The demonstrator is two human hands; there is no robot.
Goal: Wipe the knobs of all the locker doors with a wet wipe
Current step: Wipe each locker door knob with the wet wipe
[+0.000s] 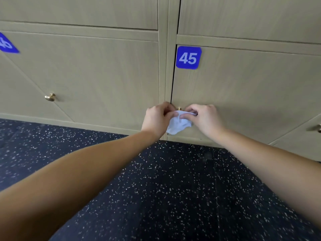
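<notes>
A crumpled white wet wipe (178, 125) hangs between my two hands in front of locker door 45 (243, 94). My left hand (157, 119) pinches its left edge and my right hand (204, 118) pinches its right edge. Just above the wipe, between my fingertips, the tip of door 45's small brass knob (179, 108) shows; the rest of it is hidden. A second brass knob (50, 97) sticks out of the door on the left, and a third knob (319, 128) is at the far right edge.
Beige wood-grain locker doors fill the upper view, with blue number plates 45 (188, 57) and a partly cut-off one (7, 44) at left. A dark speckled floor (173, 188) runs below the lockers' base.
</notes>
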